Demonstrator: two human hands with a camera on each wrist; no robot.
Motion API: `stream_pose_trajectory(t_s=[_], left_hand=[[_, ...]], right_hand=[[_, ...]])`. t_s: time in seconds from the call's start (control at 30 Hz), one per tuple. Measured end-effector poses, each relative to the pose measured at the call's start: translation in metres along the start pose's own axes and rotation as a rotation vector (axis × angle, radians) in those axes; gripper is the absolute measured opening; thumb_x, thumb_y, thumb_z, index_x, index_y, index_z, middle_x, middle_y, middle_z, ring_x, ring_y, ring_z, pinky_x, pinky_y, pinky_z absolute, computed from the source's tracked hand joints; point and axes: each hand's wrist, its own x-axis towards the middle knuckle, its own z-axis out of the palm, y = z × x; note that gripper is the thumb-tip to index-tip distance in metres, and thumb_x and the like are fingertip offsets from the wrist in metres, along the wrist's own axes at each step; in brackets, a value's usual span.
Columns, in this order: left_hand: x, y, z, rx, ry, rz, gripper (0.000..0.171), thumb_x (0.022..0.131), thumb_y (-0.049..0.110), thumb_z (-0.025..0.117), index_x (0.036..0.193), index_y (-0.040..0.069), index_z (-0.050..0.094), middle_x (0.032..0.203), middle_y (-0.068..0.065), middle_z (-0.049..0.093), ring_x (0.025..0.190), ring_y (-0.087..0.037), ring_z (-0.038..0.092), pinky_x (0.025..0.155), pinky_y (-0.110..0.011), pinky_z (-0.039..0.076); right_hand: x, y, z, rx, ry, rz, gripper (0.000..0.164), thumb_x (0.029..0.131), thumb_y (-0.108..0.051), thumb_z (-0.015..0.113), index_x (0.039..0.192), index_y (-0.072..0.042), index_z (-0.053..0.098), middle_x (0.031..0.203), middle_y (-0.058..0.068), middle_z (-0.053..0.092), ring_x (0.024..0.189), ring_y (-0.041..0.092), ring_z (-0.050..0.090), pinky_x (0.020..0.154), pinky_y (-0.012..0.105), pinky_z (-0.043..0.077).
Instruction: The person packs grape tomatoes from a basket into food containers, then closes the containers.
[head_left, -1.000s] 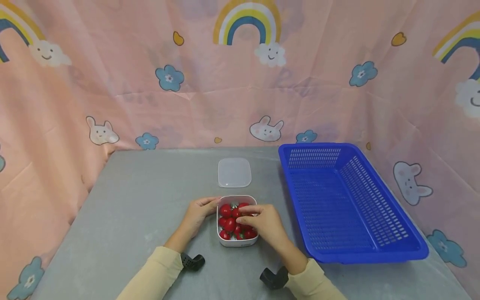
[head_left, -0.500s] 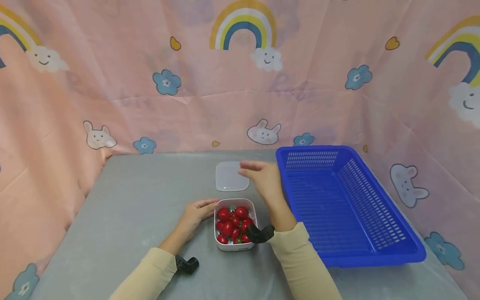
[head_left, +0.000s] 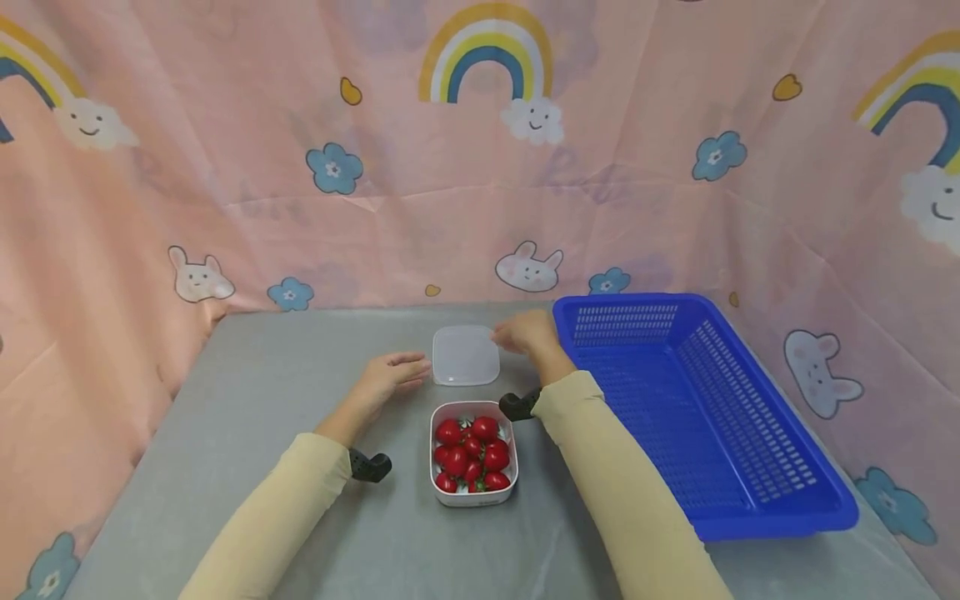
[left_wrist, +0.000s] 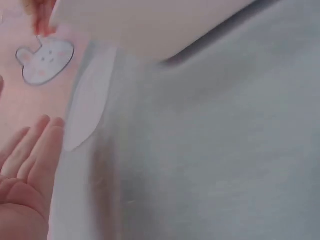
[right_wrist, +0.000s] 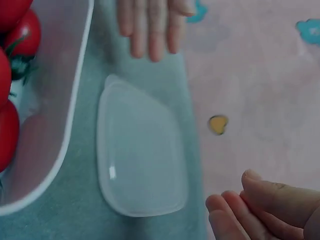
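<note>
A clear, rounded-square plastic lid [head_left: 466, 357] lies flat on the grey table, just behind the white food container [head_left: 474, 499]. Several red cherry tomatoes [head_left: 455, 460] with green stems fill that container. My left hand [head_left: 386, 382] is at the lid's left side, fingers extended toward its edge and holding nothing. On the other side, my right hand [head_left: 531, 335] is by the lid's right edge, its fingers loosely bent. The right wrist view shows the lid [right_wrist: 142, 150] lying between the left hand [right_wrist: 150, 25] and the right hand [right_wrist: 265, 210], whose fingers grip nothing.
To the right stands a large blue plastic basket [head_left: 678, 533] with slotted sides, close to the right forearm. A pink patterned curtain [head_left: 420, 217] hangs behind the grey table [head_left: 247, 375]. A black wrist mount [head_left: 370, 467] sits on each arm.
My right hand has left the tomatoes and moved back to the lid's right side. My left hand has let go of the container's rim and moved back to the lid's left side.
</note>
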Motion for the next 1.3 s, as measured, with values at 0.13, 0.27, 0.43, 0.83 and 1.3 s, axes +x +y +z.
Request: stream_pose_trajectory(t_s=[0.13,0.27,0.43,0.83,1.3], left_hand=[[0.016,0.008,-0.001,-0.009,0.042,-0.056,0.052,0.097,0.017,0.063,0.14,-0.008,0.049,0.141,-0.027,0.054,0.127,-0.036,0.058,0.108,-0.042,0.046],[0.028,0.01,0.001,-0.03,0.062,-0.096,0.052,0.096,0.017,0.064,0.139,-0.009,0.05,0.141,-0.027,0.055,0.128,-0.036,0.057,0.107,-0.04,0.048],[0.037,0.009,0.003,-0.032,0.083,-0.137,0.05,0.095,0.016,0.067,0.134,-0.011,0.053,0.138,-0.027,0.057,0.126,-0.035,0.06,0.104,-0.037,0.051],[0.039,0.013,0.005,-0.028,0.098,-0.221,0.054,0.094,0.017,0.068,0.137,-0.011,0.049,0.137,-0.028,0.058,0.126,-0.035,0.06,0.104,-0.038,0.05],[0.041,0.023,0.015,-0.131,0.106,-0.24,0.053,0.095,0.008,0.064,0.139,-0.013,0.044,0.141,-0.028,0.053,0.129,-0.039,0.056,0.098,-0.037,0.054]], right_hand=[[0.016,0.013,0.003,-0.042,0.079,0.05,0.028,0.087,-0.003,0.071,0.112,0.01,0.068,0.101,0.019,0.076,0.072,0.015,0.072,0.071,0.021,0.059],[0.035,0.027,0.003,-0.055,0.116,0.147,0.02,0.087,-0.004,0.07,0.103,0.007,0.07,0.087,0.013,0.075,0.062,0.011,0.066,0.068,0.021,0.058],[0.093,0.062,0.006,0.056,-0.019,0.271,0.019,0.084,-0.002,0.074,0.102,0.006,0.072,0.097,0.018,0.075,0.08,0.023,0.074,0.074,0.027,0.061],[0.044,0.039,0.01,0.199,0.007,0.301,0.033,0.092,0.003,0.064,0.124,0.01,0.063,0.127,0.023,0.066,0.108,0.026,0.071,0.093,0.029,0.055],[0.035,0.032,0.007,0.409,0.027,0.269,0.04,0.091,0.008,0.063,0.131,0.009,0.058,0.136,0.025,0.06,0.114,0.027,0.068,0.087,0.028,0.055]])
